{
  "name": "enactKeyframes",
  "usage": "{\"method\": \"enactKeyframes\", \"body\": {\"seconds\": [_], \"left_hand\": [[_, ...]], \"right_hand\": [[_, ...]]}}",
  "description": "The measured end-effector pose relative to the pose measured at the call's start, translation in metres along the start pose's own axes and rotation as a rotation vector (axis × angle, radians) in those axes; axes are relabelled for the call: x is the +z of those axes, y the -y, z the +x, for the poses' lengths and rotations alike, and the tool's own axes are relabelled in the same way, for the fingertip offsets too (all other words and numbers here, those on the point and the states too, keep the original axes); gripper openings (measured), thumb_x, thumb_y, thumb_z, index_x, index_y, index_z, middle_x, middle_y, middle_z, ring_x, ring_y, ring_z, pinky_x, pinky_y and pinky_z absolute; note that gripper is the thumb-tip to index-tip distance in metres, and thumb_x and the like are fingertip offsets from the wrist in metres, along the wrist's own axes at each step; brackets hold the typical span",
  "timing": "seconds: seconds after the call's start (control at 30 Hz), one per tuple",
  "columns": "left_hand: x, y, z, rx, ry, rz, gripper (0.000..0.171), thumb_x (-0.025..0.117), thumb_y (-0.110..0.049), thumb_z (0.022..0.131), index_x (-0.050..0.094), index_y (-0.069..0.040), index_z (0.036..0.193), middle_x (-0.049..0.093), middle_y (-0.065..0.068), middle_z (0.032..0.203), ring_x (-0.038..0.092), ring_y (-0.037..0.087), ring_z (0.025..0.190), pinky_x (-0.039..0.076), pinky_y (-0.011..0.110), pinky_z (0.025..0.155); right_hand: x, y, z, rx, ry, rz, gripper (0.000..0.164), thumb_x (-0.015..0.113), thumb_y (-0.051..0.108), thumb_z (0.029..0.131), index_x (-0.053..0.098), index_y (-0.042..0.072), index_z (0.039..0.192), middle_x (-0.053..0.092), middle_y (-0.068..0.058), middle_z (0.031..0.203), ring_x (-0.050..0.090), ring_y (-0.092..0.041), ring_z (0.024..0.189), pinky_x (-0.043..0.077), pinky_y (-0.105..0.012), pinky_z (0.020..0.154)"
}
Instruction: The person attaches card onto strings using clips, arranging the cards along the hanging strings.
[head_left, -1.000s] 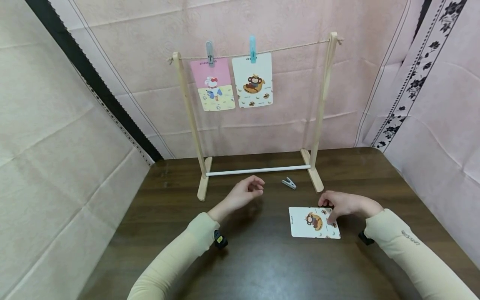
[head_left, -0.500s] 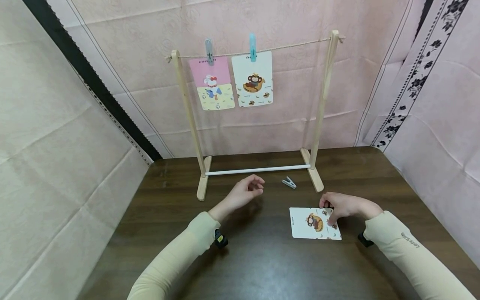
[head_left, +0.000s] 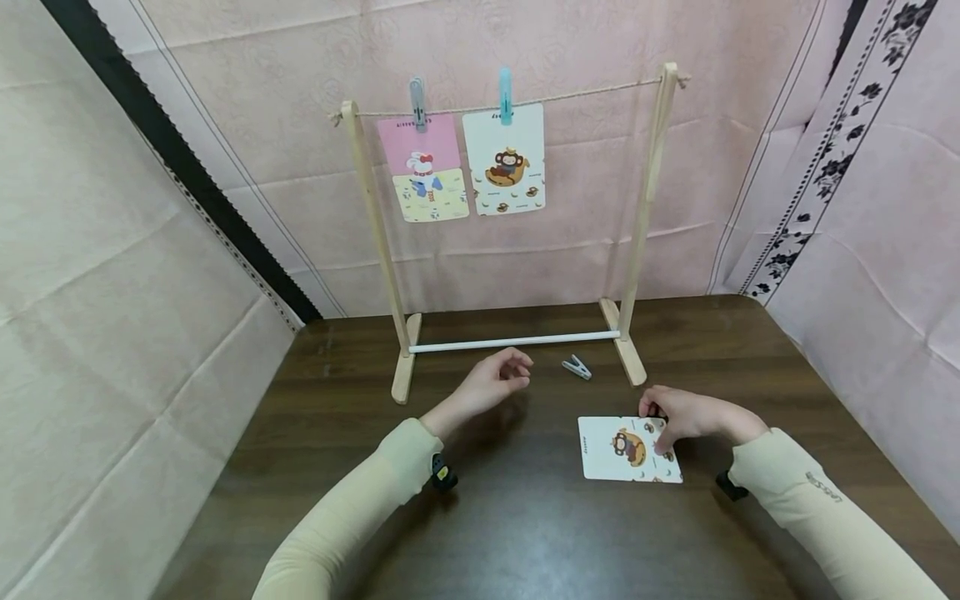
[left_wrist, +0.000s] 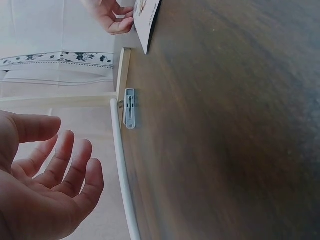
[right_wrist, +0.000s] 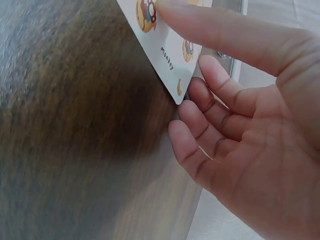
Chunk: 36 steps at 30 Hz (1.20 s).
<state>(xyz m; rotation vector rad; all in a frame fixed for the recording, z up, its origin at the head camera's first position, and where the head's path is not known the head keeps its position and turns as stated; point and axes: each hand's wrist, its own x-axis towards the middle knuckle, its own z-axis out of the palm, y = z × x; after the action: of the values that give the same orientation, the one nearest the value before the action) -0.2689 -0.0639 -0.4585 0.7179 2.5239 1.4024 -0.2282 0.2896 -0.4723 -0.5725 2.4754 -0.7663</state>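
In the head view my right hand (head_left: 701,417) pinches the right end of a white monkey card (head_left: 600,454) at the table's right. The right wrist view shows the thumb across the printed face of the card (right_wrist: 172,75), with fingers at its far edge and underside. My left hand (head_left: 487,385) hovers above the table with loosely bent fingers and nothing in it. Beyond it lies a grey clothespin (head_left: 577,367), seen also as a clothespin (left_wrist: 130,109) in the left wrist view, apart from the fingers.
A wooden stand (head_left: 643,208) with a string (head_left: 592,91) rises at the table's back. A grey-blue clothespin (head_left: 417,104) holds a pink-and-yellow card (head_left: 438,196); a bright blue clothespin (head_left: 506,98) holds another monkey card (head_left: 517,137). A white rod (head_left: 517,342) joins the stand's feet.
Both hands stay nearly in place. The right hand keeps its pinch on the card, which has barely shifted; the whole head view drifts slightly.
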Motion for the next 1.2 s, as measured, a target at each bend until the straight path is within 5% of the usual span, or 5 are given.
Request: {"method": "enactKeyframes", "body": {"seconds": [0.67, 1.2], "left_hand": [[0.008, -0.005, 0.026, -0.011, 0.040, 0.039, 0.021, 0.066, -0.012, 0.098, 0.064, -0.012, 0.118, 0.066, 0.000, 0.104, 0.060, 0.016, 0.091, 0.049, 0.031, 0.077], [0.020, 0.000, 0.048, 0.053, 0.089, 0.128, 0.028, 0.065, -0.012, 0.099, 0.062, -0.002, 0.125, 0.067, 0.004, 0.108, 0.063, 0.016, 0.096, 0.051, 0.031, 0.085]], "right_hand": [[0.001, 0.001, -0.003, 0.022, -0.001, 0.027, 0.051, 0.090, 0.005, 0.071, 0.055, 0.004, 0.109, 0.053, -0.007, 0.099, 0.048, -0.023, 0.091, 0.042, -0.036, 0.080], [0.003, -0.003, -0.004, -0.030, -0.006, -0.005, 0.052, 0.089, 0.007, 0.072, 0.059, 0.005, 0.115, 0.052, -0.005, 0.102, 0.047, -0.022, 0.092, 0.043, -0.035, 0.080]]}}
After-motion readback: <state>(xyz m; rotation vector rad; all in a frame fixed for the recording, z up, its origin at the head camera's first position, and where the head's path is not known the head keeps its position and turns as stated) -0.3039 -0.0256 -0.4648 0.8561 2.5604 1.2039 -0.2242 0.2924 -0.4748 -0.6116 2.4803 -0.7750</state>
